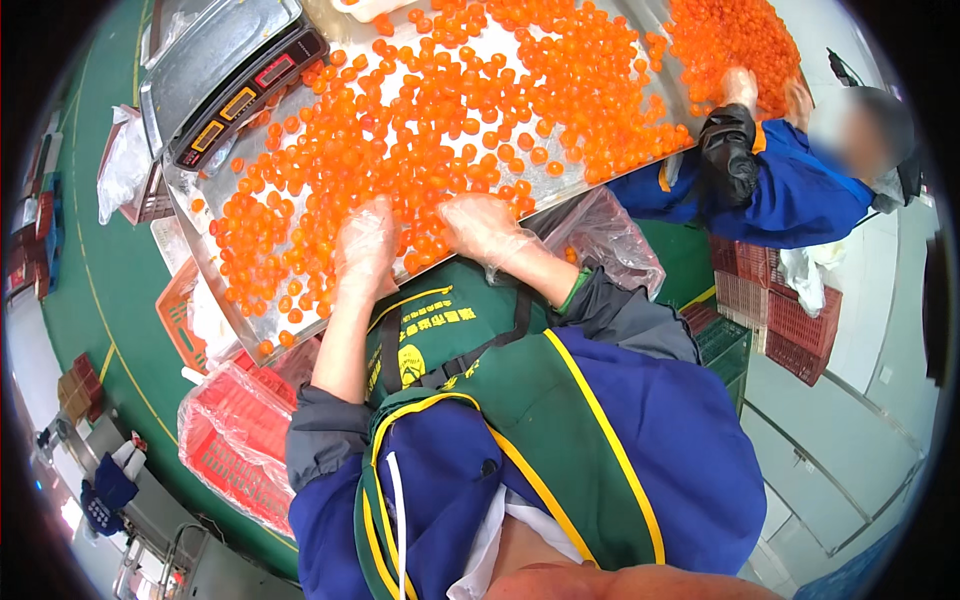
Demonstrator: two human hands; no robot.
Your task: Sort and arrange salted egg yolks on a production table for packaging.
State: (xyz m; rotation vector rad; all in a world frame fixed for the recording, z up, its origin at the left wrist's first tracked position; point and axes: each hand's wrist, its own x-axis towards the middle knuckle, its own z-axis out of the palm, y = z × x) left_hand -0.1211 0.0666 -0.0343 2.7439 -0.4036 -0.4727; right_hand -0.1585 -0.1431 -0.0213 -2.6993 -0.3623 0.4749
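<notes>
Many round, glossy orange pieces (420,150), perhaps salted egg yolks, lie scattered over a metal tray table (244,334). My left hand (367,240), in a clear plastic glove, rests among them near the tray's front edge, fingers pointing away from me. To its right, my right hand (480,225), gloved too, reaches in over the same edge with its fingers turned toward the left hand. The fingertips of both hands are partly hidden among the pieces, so whether either holds one cannot be told.
A digital scale (240,90) stands on the tray's left side. At the right, a co-worker (795,172) has both hands in a denser orange pile (735,45). Plastic-lined red crates (240,450) stand below at left; another lined container (607,240) and stacked crates (802,322) are at right.
</notes>
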